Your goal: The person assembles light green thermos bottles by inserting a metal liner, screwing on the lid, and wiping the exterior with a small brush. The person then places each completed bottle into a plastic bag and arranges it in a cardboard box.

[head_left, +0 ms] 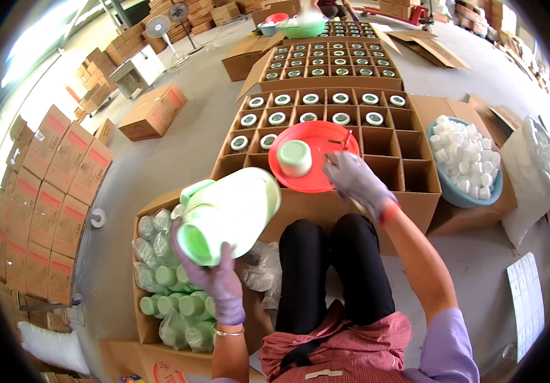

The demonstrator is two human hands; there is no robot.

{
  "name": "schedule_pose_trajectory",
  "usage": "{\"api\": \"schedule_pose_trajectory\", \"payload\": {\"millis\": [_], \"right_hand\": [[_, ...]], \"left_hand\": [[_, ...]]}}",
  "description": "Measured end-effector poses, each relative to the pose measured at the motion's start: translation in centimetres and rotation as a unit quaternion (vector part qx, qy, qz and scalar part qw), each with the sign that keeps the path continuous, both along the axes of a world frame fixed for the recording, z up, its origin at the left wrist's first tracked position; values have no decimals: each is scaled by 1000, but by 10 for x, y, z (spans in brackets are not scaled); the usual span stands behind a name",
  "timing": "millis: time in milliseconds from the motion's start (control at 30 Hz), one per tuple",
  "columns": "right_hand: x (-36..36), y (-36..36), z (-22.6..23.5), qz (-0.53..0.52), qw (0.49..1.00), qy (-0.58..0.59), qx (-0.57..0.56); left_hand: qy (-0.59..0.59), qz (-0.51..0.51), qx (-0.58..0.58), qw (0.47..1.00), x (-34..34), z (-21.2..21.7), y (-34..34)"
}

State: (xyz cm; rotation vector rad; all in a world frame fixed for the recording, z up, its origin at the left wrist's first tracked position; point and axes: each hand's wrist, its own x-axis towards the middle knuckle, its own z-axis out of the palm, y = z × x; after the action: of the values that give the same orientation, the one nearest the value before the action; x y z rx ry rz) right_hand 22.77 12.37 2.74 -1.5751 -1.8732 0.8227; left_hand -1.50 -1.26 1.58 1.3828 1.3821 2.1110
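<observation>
My gloved left hand (214, 274) is closed round the mouth end of a large pale green plastic jug (236, 204). The jug lies tilted, its open mouth toward me and its base toward a red plastic tray (300, 179). On the tray stands a small pale green tub with a lid (294, 157). A dark red, thin tool (342, 141) lies near the tray's right rim. Over that rim is my gloved right hand (358, 182), fingers curled together and slightly blurred. A thin strip shows below it, but what the fingers hold cannot be made out.
A divided carton (387, 143) with white-lidded jars (341, 119) sits under the tray; similar cartons stand beyond. At left, an open box holds green bottles (192, 305) and plastic bags. A blue basin (438, 172) of white caps (463, 153) stands right, beside a white sack (530, 166).
</observation>
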Motion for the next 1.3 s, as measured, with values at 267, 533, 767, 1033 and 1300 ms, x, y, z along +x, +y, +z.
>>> {"api": "schedule_pose_trajectory", "payload": {"millis": [267, 533, 767, 1033, 1300], "right_hand": [[-9, -51, 7, 32, 934, 354, 43], [-4, -137, -26, 138, 911, -40, 386], [26, -164, -48, 276, 910, 106, 290], [41, -153, -34, 266, 936, 169, 160], [45, -155, -58, 201, 961, 175, 76]], "left_hand": [[-411, -218, -44, 884, 27, -59, -21], [-157, -355, -269, 881, 2, -84, -48], [-35, -448, -305, 839, 12, -66, -28], [70, -399, -263, 875, 47, -59, -32], [251, -411, -160, 861, 16, -80, -10]]}}
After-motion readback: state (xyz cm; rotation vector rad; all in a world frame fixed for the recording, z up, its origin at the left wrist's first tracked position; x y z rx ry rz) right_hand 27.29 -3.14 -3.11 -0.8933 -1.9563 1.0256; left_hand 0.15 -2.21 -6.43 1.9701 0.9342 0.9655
